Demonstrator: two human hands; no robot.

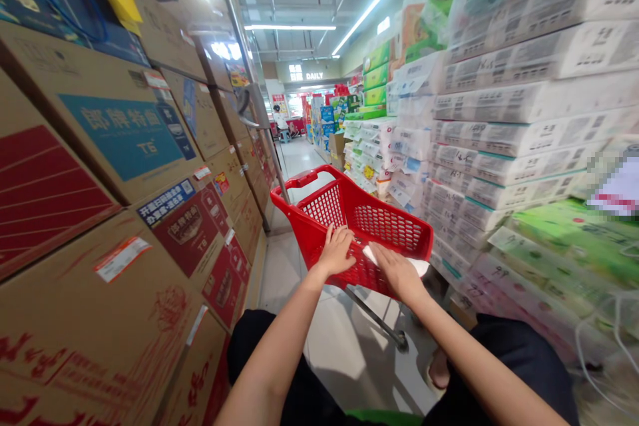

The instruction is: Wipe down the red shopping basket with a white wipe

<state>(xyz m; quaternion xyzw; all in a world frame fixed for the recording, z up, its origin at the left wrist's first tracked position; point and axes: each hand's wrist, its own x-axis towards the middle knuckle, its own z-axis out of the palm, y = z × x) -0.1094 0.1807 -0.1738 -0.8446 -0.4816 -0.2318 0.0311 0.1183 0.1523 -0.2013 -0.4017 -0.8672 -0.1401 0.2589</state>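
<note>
A red plastic shopping basket [379,219] on a wheeled frame stands in the aisle in front of me. My left hand [337,249] rests on its near rim with the fingers curled over the edge. My right hand [394,269] lies on the rim beside it, fingers stretched flat over a white cloth or paper [372,254] that it presses against the basket. The basket looks empty inside.
Stacked cardboard boxes [114,200] wall the left side. Wrapped tissue packs [509,140] pile high on the right. A metal pole [259,113] stands by the boxes. The narrow tiled aisle [304,153] runs ahead, where a person sits far off.
</note>
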